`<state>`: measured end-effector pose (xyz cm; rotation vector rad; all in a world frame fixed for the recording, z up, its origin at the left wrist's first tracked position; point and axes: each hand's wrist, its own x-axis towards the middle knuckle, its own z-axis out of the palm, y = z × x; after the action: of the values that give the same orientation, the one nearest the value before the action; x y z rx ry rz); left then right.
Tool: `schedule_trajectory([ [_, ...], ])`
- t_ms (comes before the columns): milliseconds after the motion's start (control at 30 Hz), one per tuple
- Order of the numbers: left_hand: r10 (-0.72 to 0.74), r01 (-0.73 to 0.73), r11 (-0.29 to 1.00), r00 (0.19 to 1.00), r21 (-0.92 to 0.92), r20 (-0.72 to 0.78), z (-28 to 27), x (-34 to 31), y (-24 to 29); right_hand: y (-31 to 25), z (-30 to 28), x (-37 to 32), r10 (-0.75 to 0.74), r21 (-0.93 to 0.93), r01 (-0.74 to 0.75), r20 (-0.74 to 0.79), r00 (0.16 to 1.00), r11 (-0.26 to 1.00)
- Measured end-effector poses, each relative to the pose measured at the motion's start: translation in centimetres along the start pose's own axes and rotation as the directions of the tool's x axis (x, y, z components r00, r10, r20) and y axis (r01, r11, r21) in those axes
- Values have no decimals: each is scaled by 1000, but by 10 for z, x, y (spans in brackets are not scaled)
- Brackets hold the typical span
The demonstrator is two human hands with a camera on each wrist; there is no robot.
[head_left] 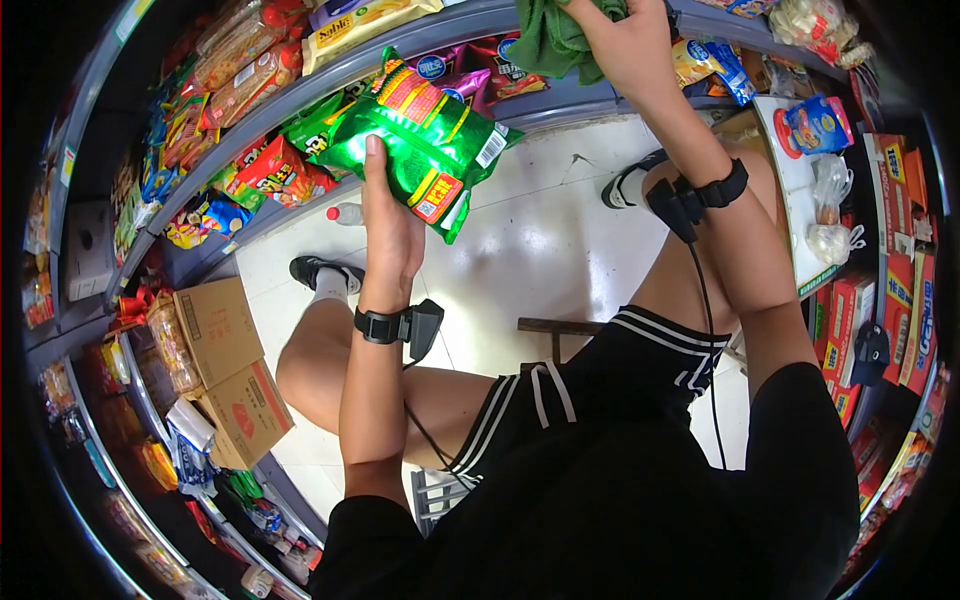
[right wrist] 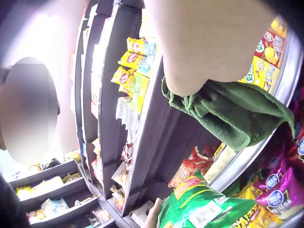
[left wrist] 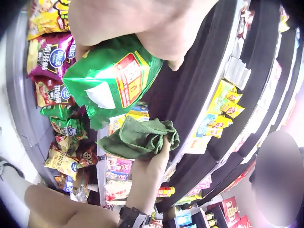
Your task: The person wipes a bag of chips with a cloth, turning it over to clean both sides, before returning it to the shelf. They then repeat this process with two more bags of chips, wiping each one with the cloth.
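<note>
A shiny green snack bag (head_left: 410, 150) is gripped by the left hand (head_left: 392, 225), its thumb lying across the bag's face. In the left wrist view that hand (left wrist: 137, 23) covers the top of the bag (left wrist: 114, 80). The right hand (head_left: 635, 50) holds a dark green cloth (head_left: 555, 40) near the upper shelf. Bunched folds of the cloth (left wrist: 140, 137) show at the fingers of the right hand (left wrist: 152, 166) in the left wrist view. In the right wrist view the cloth (right wrist: 232, 114) hangs from the hand (right wrist: 204, 47), apart from the green bag (right wrist: 199, 204).
Snack bags (head_left: 285, 172) line the lower shelf in front, below an upper shelf edge (head_left: 300, 85). Cardboard boxes (head_left: 235, 370) stand at the left. A bottle with a red cap (head_left: 346, 213) is by the lower shelf. A white-topped stand (head_left: 800, 200) holds packages at the right.
</note>
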<state>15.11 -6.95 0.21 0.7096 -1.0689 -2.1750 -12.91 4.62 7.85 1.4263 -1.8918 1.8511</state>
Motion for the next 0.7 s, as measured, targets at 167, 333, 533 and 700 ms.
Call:
schedule_trajectory([
  [167,-76,79,994,996,-76,38,5,-1,1,-2,6,-4,-168,-88,174,69,983,981],
  [333,-150,151,988,987,-22,55,2,-1,-7,-35,20,-10,-120,-44,133,227,966,990],
  [533,-232,222,969,969,108,81,4,-5,-7,-17,47,-37,-128,-69,174,430,894,982],
  [700,-227,217,969,970,116,82,0,-4,-9,-23,57,-51,-106,-127,199,518,849,972],
])
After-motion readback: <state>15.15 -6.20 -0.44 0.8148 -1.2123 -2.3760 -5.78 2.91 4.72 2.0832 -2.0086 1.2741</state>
